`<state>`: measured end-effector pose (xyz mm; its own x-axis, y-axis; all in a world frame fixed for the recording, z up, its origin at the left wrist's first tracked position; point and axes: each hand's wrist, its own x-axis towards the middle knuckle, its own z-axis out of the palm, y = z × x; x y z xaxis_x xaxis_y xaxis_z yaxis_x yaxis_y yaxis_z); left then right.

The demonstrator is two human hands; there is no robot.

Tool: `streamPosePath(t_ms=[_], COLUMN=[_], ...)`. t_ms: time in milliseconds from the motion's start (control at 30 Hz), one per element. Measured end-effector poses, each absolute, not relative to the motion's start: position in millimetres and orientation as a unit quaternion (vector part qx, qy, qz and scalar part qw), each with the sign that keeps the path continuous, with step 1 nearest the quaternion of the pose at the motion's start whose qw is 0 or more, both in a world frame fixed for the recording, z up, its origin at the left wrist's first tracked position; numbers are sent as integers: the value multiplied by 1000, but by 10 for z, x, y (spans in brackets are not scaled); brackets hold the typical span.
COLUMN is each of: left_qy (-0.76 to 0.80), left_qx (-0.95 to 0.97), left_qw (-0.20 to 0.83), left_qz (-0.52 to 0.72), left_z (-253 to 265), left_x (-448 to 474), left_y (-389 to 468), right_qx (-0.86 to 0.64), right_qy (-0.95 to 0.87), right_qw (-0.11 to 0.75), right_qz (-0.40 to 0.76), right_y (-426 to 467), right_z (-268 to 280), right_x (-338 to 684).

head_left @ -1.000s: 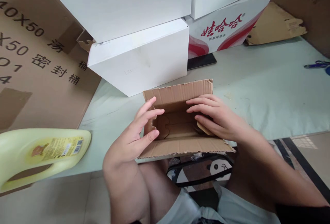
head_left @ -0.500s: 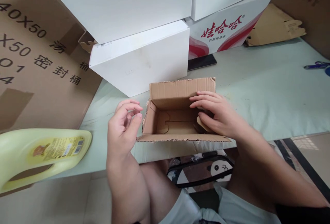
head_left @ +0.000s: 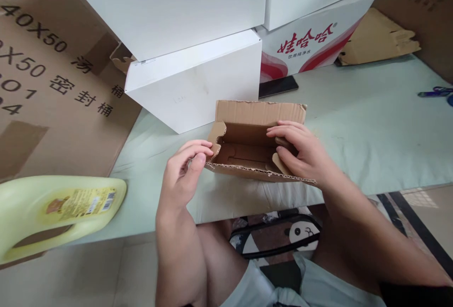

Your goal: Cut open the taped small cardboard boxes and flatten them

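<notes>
While the open brown cardboard box (head_left: pixel 244 173) sits near the green-clothed desk's (head_left: pixel 371 128) front edge, the left hand (head_left: pixel 180 170), narrowed, touches its left flap (head_left: pixel 217 131), grip unclear; the right hand (head_left: pixel 300 151) spreads opposite. Flap-adjusting seems underway, wanting even pressure next.

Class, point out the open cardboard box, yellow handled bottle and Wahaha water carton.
Open cardboard box (head_left: pixel 249 134), head view: inner far wall.
Yellow handled bottle (head_left: pixel 79 207), head view: label.
Wahaha water carton (head_left: pixel 307 43), head view: printed front.

Looks like a home: cloth-covered table (head_left: pixel 371 132), yellow jug (head_left: pixel 85 201), tiled floor (head_left: pixel 99 269)
</notes>
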<state>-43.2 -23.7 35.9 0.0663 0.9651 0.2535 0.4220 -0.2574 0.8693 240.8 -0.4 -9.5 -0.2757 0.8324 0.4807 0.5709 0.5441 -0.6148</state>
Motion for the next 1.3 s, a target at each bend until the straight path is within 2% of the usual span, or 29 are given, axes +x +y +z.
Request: streamPosePath(t_ms=[233, 533, 733, 1300], left_qy=[575, 587, 590, 622], left_qx=[621, 637, 674, 617], left_qw=[315, 334, 317, 305], left_qz=[429, 372, 311, 374], left_z=[283, 347, 356, 281], left_x=[-450, -441, -471, -371], left_y=[-186, -178, -190, -176], right_qx=[-403, -414, -428, -461], right_qy=[-792, -783, -765, -697], right_qw=[413, 436, 429, 479], right_qz=[202, 158, 215, 268], right_y=[8, 26, 26, -21], right_z=[-93, -121, -62, -76], right_x=[2455, 2398, 2398, 2418])
